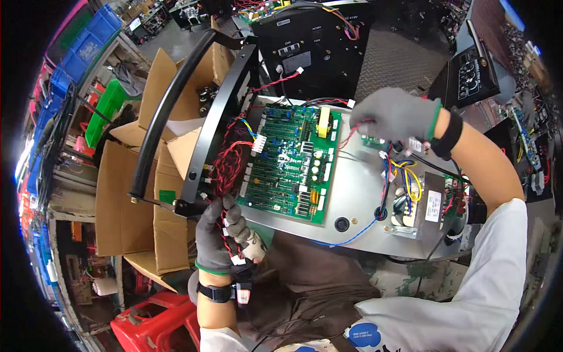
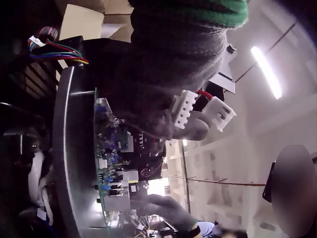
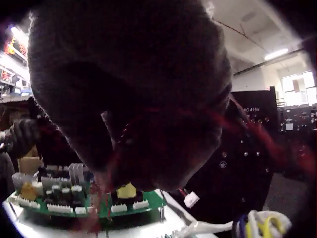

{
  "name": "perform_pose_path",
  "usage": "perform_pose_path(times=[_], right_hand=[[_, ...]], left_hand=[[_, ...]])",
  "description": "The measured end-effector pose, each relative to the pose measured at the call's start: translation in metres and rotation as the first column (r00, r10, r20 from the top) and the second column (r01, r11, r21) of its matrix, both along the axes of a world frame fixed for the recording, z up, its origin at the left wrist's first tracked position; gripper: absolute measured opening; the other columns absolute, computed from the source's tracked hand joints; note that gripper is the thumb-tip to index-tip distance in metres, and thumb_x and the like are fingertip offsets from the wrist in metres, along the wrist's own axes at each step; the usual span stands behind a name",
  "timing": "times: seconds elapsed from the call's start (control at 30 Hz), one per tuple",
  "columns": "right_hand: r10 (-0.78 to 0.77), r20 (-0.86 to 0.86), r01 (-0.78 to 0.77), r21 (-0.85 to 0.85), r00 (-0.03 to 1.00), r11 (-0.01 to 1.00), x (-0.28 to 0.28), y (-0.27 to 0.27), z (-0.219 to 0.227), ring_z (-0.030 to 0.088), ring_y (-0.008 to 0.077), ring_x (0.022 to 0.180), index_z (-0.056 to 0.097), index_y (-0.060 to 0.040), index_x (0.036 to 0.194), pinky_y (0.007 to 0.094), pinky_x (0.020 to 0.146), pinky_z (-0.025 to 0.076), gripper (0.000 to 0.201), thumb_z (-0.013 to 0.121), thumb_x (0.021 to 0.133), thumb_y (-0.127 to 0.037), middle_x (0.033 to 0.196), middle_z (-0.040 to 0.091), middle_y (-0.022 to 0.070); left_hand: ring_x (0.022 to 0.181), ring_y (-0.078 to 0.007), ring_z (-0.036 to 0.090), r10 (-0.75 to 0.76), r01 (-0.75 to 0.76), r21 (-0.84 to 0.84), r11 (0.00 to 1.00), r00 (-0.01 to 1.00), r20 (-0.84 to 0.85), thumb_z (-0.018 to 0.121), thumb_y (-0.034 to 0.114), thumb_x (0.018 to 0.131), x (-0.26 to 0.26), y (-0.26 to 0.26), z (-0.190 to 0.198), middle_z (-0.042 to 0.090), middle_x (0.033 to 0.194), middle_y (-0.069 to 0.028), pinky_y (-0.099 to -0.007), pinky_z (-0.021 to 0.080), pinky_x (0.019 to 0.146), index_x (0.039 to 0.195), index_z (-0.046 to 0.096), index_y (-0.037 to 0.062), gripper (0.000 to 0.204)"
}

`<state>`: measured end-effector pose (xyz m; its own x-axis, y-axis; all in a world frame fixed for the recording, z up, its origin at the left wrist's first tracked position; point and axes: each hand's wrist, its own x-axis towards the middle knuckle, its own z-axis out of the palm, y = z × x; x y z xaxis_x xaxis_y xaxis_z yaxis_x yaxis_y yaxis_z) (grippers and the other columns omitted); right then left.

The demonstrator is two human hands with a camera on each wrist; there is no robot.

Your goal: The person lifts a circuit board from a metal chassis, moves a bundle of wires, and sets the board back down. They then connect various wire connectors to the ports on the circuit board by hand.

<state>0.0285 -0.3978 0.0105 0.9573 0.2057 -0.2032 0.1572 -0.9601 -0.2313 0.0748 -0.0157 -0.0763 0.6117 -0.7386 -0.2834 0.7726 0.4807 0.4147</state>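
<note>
Gripping twisted red wires (image 1: 226, 170) in the left hand (image 1: 218, 234), at the near left corner of the circuit board (image 1: 286, 176). Pinching a red lead (image 1: 349, 138) in the right hand (image 1: 394, 114), beside the board's far right corner.

smooth, glossy metal plate (image 1: 352, 193), matt brown cardboard box (image 1: 126, 199), knitted cloth gloves (image 1: 396, 114), and shiny red plastic stool (image 1: 158, 322).

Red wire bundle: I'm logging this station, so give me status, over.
Left hand grips the near end of the red wire bundle. Right hand holds a red wire beside the green board. Black handle nearby, may crowd left hand.
</note>
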Motion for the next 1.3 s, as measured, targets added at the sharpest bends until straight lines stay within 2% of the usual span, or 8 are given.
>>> perform_pose_path(times=[0.13, 0.5, 0.6, 0.73, 0.8, 1.03, 1.2, 1.3], right_hand=[[-0.051, 0.052, 0.041, 0.172, 0.997, 0.984, -0.007, -0.006, 0.025, 0.064, 0.0312, 0.088, 0.067, -0.0074, 0.101, 0.0406, 0.078, 0.050, 0.024, 0.058, 0.086, -0.024, 0.090, 0.067, 0.0153], [-0.059, -0.145, 0.034, -0.171, 0.988, 0.985, -0.041, 0.006, 0.033, 0.065, 0.0286, 0.078, 0.070, -0.0118, 0.088, 0.0407, 0.071, 0.051, 0.015, 0.063, 0.078, -0.020, 0.080, 0.066, 0.0117], [-0.007, 0.080, 0.018, -0.138, 0.997, 0.990, -0.044, -0.007, 0.021, 0.063, 0.0284, 0.081, 0.069, -0.0146, 0.088, 0.0414, 0.073, 0.049, 0.015, 0.065, 0.074, -0.016, 0.078, 0.064, 0.0094], [0.082, 0.225, 0.022, -0.424, 0.971, 0.906, -0.047, -0.002, 0.019, 0.060, 0.0276, 0.088, 0.069, -0.0162, 0.084, 0.0404, 0.078, 0.046, 0.013, 0.066, 0.072, -0.016, 0.076, 0.062, 0.0053], [0.182, 0.090, -0.125, -0.441, 0.979, 0.889, -0.045, 0.002, 0.020, 0.062, 0.0278, 0.084, 0.069, -0.0142, 0.082, 0.0421, 0.074, 0.047, 0.011, 0.065, 0.073, -0.018, 0.074, 0.063, 0.0070], [0.071, 0.123, -0.061, -0.082, 0.990, 0.995, -0.013, 0.024, -0.010, 0.064, 0.0279, 0.077, 0.070, -0.0107, 0.082, 0.0401, 0.069, 0.049, 0.016, 0.067, 0.072, -0.022, 0.078, 0.065, 0.0091], [0.005, -0.399, -0.231, -0.520, 0.917, 0.822, 0.009, 0.046, -0.030, 0.066, 0.0312, 0.071, 0.072, -0.0100, 0.081, 0.0428, 0.064, 0.051, 0.023, 0.067, 0.069, -0.029, 0.074, 0.067, 0.0124], [0.074, -0.360, -0.250, -0.473, 0.930, 0.845, 0.004, 0.041, -0.044, 0.066, 0.0321, 0.069, 0.072, -0.0106, 0.080, 0.0436, 0.062, 0.051, 0.020, 0.064, 0.070, -0.026, 0.073, 0.067, 0.0138]], left_hand=[[0.049, -0.0078, 0.038, -0.047, 0.053, -0.079, 0.995, 0.996, 0.081, 0.044, 0.031, 0.098, 0.000, 0.002, -0.007, 0.045, 0.070, 0.0021, -0.0244, 0.034, 0.047, 0.101, 0.049, 0.0106, 0.021], [0.049, -0.0063, 0.037, -0.059, 0.064, -0.085, 0.994, 0.997, 0.059, 0.046, 0.030, 0.097, -0.002, 0.001, -0.003, 0.042, 0.069, 0.0043, -0.0241, 0.034, 0.048, 0.102, 0.050, 0.0106, 0.020], [0.048, -0.0054, 0.036, -0.062, 0.058, -0.158, 0.986, 0.998, -0.020, 0.048, 0.029, 0.097, 0.000, 0.003, -0.006, 0.042, 0.068, 0.0050, -0.0241, 0.034, 0.047, 0.102, 0.050, 0.0105, 0.019], [0.047, -0.0039, 0.036, -0.083, 0.067, -0.277, 0.958, 0.995, -0.047, 0.046, 0.028, 0.098, 0.003, 0.000, -0.010, 0.041, 0.067, 0.0052, -0.0221, 0.031, 0.043, 0.101, 0.049, 0.0100, 0.018], [0.046, -0.0033, 0.037, -0.085, 0.068, -0.294, 0.953, 0.995, -0.045, 0.045, 0.027, 0.098, 0.003, 0.000, -0.008, 0.042, 0.066, 0.0052, -0.0213, 0.030, 0.042, 0.101, 0.049, 0.0097, 0.018], [0.047, -0.0027, 0.039, -0.033, 0.016, -0.294, 0.956, 0.998, -0.054, 0.042, 0.027, 0.100, -0.001, -0.002, -0.004, 0.045, 0.067, 0.0046, -0.0206, 0.032, 0.041, 0.109, 0.049, 0.0062, 0.023], [0.047, -0.0025, 0.038, -0.027, 0.012, -0.300, 0.954, 0.999, -0.044, 0.042, 0.026, 0.100, -0.004, -0.002, 0.001, 0.044, 0.068, 0.0047, -0.0206, 0.033, 0.042, 0.116, 0.048, 0.0034, 0.029], [0.049, -0.0074, 0.040, -0.047, 0.008, -0.352, 0.936, 0.994, -0.101, 0.045, 0.030, 0.099, -0.001, 0.001, -0.002, 0.046, 0.072, 0.0004, -0.0261, 0.036, 0.047, 0.119, 0.045, 0.0057, 0.031]])
